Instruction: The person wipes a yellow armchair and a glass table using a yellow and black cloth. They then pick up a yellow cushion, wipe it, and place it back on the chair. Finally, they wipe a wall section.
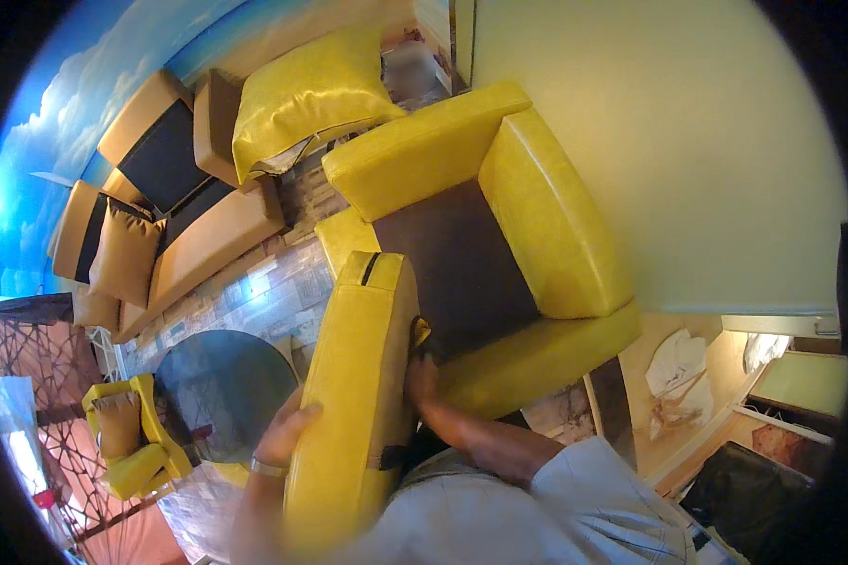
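Observation:
A long yellow leather-like cushion [350, 353] stands on edge before my body, with a black zip at its far end. My left hand [286, 427], a band at its wrist, lies against the cushion's left side and holds it. At the cushion's right side is my right hand [421, 367], its fingers partly hidden near a small loose yellow flap [420, 330]; what they grip cannot be told. Just beyond the cushion is a yellow armchair [558, 212] with a bare dark seat base [459, 261].
A large yellow cushion cover [311, 92] lies beyond the armchair. An orange and black sofa [198, 240] stands along the mural wall. A round dark table [226, 395] and a smaller yellow armchair [138, 445] are at left. At right are a pale wall [650, 162] and white cloth [678, 367].

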Motion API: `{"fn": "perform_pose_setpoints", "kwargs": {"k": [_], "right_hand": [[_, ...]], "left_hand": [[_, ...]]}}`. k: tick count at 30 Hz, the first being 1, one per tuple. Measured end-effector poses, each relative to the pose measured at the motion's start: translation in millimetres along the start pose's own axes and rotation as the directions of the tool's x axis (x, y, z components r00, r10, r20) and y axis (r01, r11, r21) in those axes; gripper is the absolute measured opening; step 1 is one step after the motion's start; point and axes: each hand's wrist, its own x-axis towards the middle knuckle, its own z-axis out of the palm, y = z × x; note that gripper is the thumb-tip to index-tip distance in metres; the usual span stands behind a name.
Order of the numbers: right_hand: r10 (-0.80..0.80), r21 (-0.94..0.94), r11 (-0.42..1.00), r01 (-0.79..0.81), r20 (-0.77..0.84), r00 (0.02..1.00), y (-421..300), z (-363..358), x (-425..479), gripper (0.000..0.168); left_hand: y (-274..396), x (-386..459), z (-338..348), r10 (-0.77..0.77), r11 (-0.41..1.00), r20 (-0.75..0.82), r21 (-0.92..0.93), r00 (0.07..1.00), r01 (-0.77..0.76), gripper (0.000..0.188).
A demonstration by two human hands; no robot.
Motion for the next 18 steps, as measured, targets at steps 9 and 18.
{"fn": "perform_pose_setpoints", "kwargs": {"k": [9, 18], "right_hand": [[-0.204, 0.389, 0.900, 0.198, -0.027, 0.979, -118, -39, 3, 0.034], [-0.292, 0.450, 0.822, 0.349, -0.193, 0.937, -148, -64, 72, 0.028]], "left_hand": [[62, 2, 33, 0.236, 0.962, 0.078, 0.126, 0.969, -0.244, 0.077], [81, 131, 31, 0.278, 0.959, 0.208, 0.002, 0.938, -0.284, 0.065]]}}
